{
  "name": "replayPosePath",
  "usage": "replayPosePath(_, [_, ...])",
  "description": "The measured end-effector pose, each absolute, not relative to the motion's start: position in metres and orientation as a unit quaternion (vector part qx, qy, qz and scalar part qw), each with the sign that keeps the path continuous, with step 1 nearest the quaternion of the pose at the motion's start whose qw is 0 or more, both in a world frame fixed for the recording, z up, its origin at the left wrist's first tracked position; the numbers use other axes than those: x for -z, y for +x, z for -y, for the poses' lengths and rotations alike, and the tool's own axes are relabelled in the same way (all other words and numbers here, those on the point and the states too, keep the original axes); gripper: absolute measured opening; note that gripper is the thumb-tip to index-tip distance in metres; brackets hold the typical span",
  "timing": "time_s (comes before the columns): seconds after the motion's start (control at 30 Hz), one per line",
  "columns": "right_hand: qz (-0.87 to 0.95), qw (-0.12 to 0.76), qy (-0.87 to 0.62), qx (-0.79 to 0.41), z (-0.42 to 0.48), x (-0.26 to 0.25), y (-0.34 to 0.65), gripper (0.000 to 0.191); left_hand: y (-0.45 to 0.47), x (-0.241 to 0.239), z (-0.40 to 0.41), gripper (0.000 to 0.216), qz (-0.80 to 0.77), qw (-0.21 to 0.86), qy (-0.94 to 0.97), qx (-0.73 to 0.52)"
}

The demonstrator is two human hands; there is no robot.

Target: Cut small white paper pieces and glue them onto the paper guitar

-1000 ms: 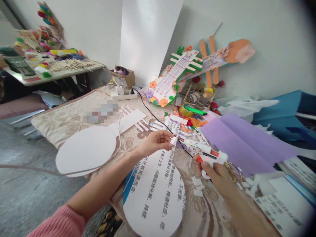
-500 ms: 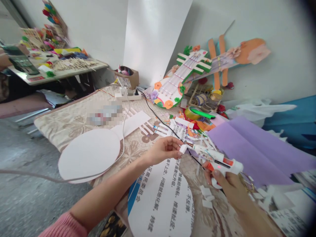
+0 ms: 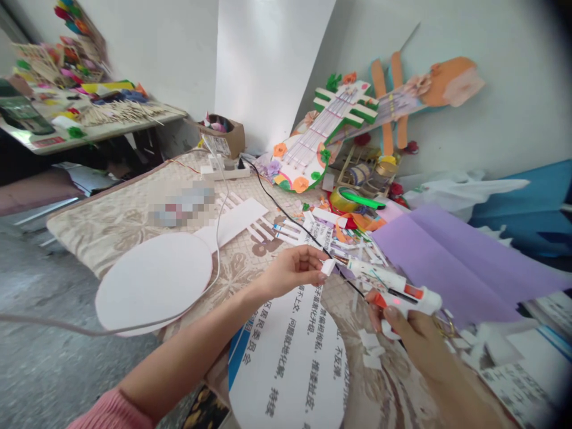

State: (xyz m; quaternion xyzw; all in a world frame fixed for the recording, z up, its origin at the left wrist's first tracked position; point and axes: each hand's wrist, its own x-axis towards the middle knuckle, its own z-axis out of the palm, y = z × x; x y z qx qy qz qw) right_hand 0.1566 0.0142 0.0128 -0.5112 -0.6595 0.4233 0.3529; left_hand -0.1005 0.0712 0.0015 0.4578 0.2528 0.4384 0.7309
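Note:
Between the thumb and fingers of my left hand (image 3: 297,268) is a small white piece of foam board (image 3: 328,267). My right hand (image 3: 404,325) grips a white and orange hot glue gun (image 3: 400,286), its nozzle pointing left at the small piece; whether they touch I cannot tell. Below my hands lies a rounded white board (image 3: 286,357) printed with characters and a blue stripe. To the left rests a plain white guitar-shaped cutout (image 3: 156,280) with a neck and thin pegs. A few white scraps (image 3: 372,350) lie under the glue gun.
Decorated paper instruments (image 3: 330,131) lean against the wall. Purple sheets (image 3: 451,262), a tape roll (image 3: 346,199) and paper scraps crowd the right side. A power strip (image 3: 226,171) stands at the back; a black cord (image 3: 286,211) and a white cable (image 3: 220,238) cross the table.
The whole view has shifted slightly, so most things sit a little further left. Both hands keep their grips, and the nozzle stays close to the small foam board piece.

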Motion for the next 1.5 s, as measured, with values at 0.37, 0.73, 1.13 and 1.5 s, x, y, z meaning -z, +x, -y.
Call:
replayPosePath(0.37, [0.646, 0.362, -0.501, -0.448, -0.0087, -0.0105, 0.1573, 0.041, -0.1003, -0.0012, -0.0706, 0.038, -0.259, 0.727, 0.466, -0.433])
replayPosePath(0.73, [0.647, 0.364, -0.499, -0.446, -0.0069, -0.0112, 0.1561, 0.042, -0.1008, -0.0034, -0.0707, 0.037, -0.262, 0.728, 0.464, -0.432])
replayPosePath(1.13, [0.654, 0.354, -0.504, -0.439, -0.0071, -0.0108, 0.1555, 0.047, -0.1024, -0.0046, -0.0715, 0.036, -0.263, 0.716, 0.482, -0.431])
replayPosePath(1.5, [0.647, 0.341, -0.504, -0.46, -0.0055, -0.0097, 0.157, 0.048, -0.1026, -0.0057, -0.0709, 0.034, -0.268, 0.716, 0.485, -0.425])
